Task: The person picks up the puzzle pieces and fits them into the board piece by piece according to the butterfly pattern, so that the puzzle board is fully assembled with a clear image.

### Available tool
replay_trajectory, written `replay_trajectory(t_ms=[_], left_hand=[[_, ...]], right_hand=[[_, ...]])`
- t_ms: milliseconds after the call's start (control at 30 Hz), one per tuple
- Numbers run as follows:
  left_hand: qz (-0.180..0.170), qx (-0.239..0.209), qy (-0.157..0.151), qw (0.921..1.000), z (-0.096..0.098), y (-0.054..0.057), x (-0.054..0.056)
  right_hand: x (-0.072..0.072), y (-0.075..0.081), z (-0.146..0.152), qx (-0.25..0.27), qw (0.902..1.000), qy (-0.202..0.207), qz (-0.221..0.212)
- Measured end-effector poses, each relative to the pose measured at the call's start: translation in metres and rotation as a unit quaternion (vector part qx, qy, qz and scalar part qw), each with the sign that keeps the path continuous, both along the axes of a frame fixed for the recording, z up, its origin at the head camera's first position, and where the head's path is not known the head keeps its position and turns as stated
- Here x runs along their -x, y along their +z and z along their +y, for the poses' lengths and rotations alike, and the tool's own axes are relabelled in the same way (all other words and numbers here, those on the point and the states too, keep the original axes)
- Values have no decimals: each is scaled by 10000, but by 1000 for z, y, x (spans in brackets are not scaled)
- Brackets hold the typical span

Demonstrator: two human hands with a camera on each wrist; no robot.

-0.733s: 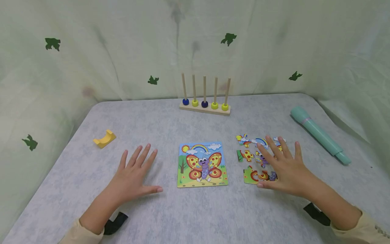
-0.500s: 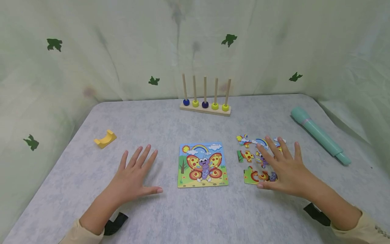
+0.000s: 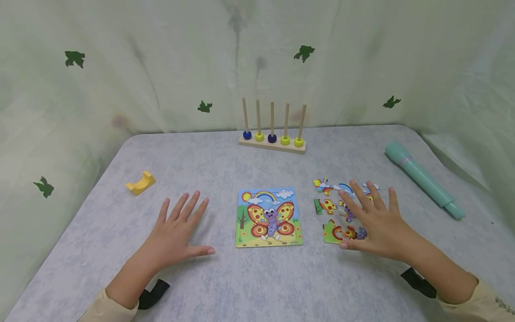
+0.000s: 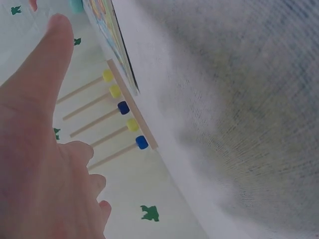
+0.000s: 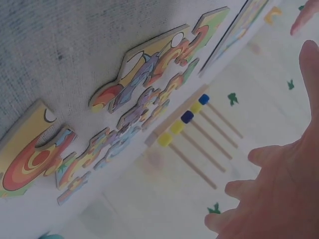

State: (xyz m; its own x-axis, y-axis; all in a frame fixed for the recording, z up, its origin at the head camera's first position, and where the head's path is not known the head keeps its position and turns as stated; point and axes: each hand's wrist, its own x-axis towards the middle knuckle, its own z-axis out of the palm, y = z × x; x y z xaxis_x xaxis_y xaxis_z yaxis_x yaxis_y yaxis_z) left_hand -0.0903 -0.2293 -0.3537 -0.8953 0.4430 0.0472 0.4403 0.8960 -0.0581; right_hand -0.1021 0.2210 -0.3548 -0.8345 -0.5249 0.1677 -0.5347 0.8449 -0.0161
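Observation:
My left hand [image 3: 173,237] is spread wide with straight fingers, left of the butterfly puzzle board [image 3: 268,218], and holds nothing. The square board lies flat and shows a butterfly, a sun and a rainbow. My right hand [image 3: 378,226], fingers also spread, hovers over the loose puzzle pieces [image 3: 332,232] and hides some of them in the head view. Seen from the right wrist, the jigsaw pieces [image 5: 35,159] lie apart on the table beneath the hand. In the left wrist view the left thumb [image 4: 57,55] points past the board's edge [image 4: 122,50].
A wooden peg stand [image 3: 273,145] with yellow and dark blue beads stands at the table's back. A yellow curved block [image 3: 141,183] lies at the left. On the right lies a teal microphone-shaped object [image 3: 422,179]. A pale curtain [image 3: 169,67] with green cutouts hangs behind.
The head view has shifted slightly, so the table's things sit a little further right in it. Both hands keep their spread pose.

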Motion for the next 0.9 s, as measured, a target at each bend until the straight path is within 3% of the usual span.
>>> replay_trajectory(t_ms=[200,400,600,900], left_hand=[[36,-76,-121,9999,-2,0,2],[183,-471,-523,9974,-4,-2,9],[35,-1245,-847,9886,2,-5,23],[-844,-2372,-666,9655,26,-15,38]], right_hand=[[4,9,-1,107,9998,120,136],[24,23,-1,817,9949,565,157],[57,31,-4,1795,9805,691,-412],[91,14,-10,2466,9529,136,-1763]])
